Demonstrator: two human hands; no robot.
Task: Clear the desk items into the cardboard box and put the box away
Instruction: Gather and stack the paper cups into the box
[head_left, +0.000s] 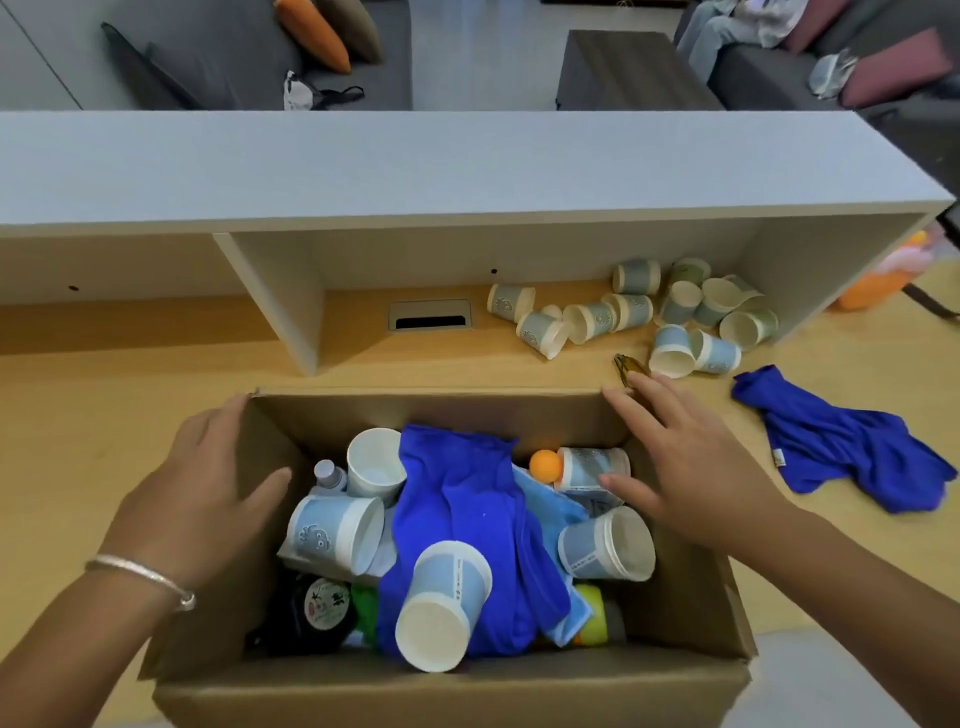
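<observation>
The cardboard box (447, 691) fills the lower centre of the frame, open at the top, resting on the wooden desk (104, 395). Inside lie several paper cups on their sides, a crumpled blue cloth (457, 509) across the middle, an orange ball (545, 464) toward the upper right corner, a small bottle with a grey cap (328, 474) at upper left, and a dark round container with a printed label (321, 605) at lower left.

The left hand (208, 478) lies over the box's left wall, fingers spread flat along its upper corner and thumb inside, holding nothing but the cardboard edge. The right hand (691, 467) lies over the right wall in the same way, fingers wide and loose, thumb reaching in near a cup. A silver bracelet (143, 571) circles the left wrist.

Right of the box, a second blue cloth (841, 447) lies loose on the desk. Above it, in the upper right, a scatter of paper cups (649, 317) lies tipped over, partly under the grey shelf unit (467, 166). A small dark object just beside the right fingertips is too blurred to identify.
</observation>
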